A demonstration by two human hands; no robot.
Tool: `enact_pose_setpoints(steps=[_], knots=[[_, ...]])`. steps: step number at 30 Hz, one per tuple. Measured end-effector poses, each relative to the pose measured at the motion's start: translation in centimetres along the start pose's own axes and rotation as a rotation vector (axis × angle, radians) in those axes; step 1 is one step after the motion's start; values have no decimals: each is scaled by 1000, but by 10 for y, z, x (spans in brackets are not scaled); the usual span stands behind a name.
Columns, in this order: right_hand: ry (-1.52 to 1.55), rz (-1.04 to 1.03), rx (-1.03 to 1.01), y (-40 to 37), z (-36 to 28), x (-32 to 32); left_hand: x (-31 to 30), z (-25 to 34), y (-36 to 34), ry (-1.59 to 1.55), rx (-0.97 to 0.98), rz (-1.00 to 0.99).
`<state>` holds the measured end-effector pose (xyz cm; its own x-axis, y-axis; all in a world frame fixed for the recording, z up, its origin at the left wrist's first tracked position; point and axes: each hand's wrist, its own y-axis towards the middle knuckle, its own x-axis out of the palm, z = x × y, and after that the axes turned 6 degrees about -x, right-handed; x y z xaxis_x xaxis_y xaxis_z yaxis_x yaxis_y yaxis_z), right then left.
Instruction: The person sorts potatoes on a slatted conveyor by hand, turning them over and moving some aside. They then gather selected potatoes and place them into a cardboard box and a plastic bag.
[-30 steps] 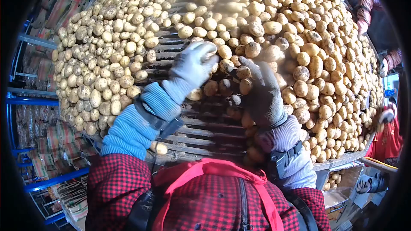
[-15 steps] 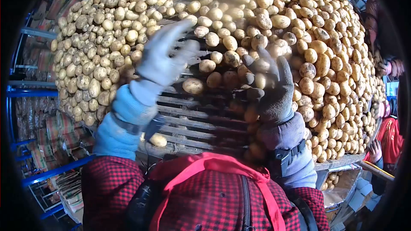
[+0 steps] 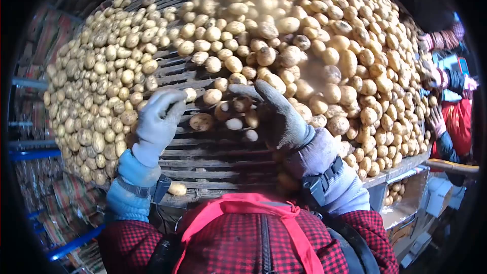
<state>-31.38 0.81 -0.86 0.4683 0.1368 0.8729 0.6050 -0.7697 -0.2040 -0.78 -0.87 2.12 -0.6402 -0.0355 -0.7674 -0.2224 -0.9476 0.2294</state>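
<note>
On slats [image 3: 213, 153], potatoes [image 3: 201, 122] lie between the hands [image 3: 158, 124] [image 3: 286, 122].

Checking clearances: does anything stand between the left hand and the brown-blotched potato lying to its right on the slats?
Nothing visible does; only bare slats show between the left hand and the brown-blotched potato.

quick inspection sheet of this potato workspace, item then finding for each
surface: slatted tabletop, slats bare in front of the wearer, partly shadowed
job's things: smaller potatoes heaped left, mostly larger potatoes heaped right
clutter: lone potato near the front edge, by the left wrist
grips: left grip, gloved, fingers curled near the left heap, hold unclear; right grip, gloved, fingers curved by several potatoes, hold unclear
cables: thin dark cord seemingly below the left wrist device
surroundings: another person's hand at right; blue rack at left
</note>
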Motion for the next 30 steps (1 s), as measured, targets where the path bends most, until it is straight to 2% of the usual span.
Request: enact_pose_setpoints(steps=[1,3,5,6,7,8,9,11,12,13,15,16,17,19,20,21,23,25,26,27,29,30], knots=[[-2,36,13,0,0,2,-2,28,11,-103,-15,-50],[37,109,-8,0,3,0,14,60,34,-119,260,-114],[79,175,-59,-1,4,-1,38,93,50,-374,244,-278],[75,176,-58,0,2,-1,46,97,63,-322,393,-255],[114,185,-159,1,1,-2,52,99,73,-268,540,-232],[154,194,-259,1,0,-3,57,104,74,-466,395,-322],[196,203,-357,2,-1,-4,59,109,85,-399,491,-203],[108,80,-424,-19,-34,0,66,115,90,-573,233,-109],[-176,90,-781,-13,-27,-8,73,104,105,-332,348,3],[-472,97,-1132,-7,-22,-16,84,93,113,-189,413,18],[199,-130,-711,-32,-52,-37,102,89,116,43,525,-152],[-280,103,-1057,-25,-39,-32,113,91,114,146,537,-243],[-638,161,-1244,-24,-38,-27,118,92,111,299,646,-287],[-811,245,-1255,-31,-42,-30,145,112,111,396,391,-644],[-850,272,-1242,-33,-44,-33,134,110,92,180,528,-319],[-892,295,-1227,-34,-45,-35,138,118,94,237,480,-386],[-1120,326,-1162,-35,-46,-39,163,109,111,134,229,-610],[-1461,300,-1034,-33,-46,-38,178,79,111,111,460,-339],[-898,297,-1132,-23,-28,-31,153,94,108,85,292,-331],[-889,270,-1138,-14,-27,-26,152,78,101,-108,284,-157],[-855,367,-1005,-14,-25,-19,114,83,86,-352,93,19],[-1016,305,-962,-9,-24,-26,98,84,81,-432,70,95]])
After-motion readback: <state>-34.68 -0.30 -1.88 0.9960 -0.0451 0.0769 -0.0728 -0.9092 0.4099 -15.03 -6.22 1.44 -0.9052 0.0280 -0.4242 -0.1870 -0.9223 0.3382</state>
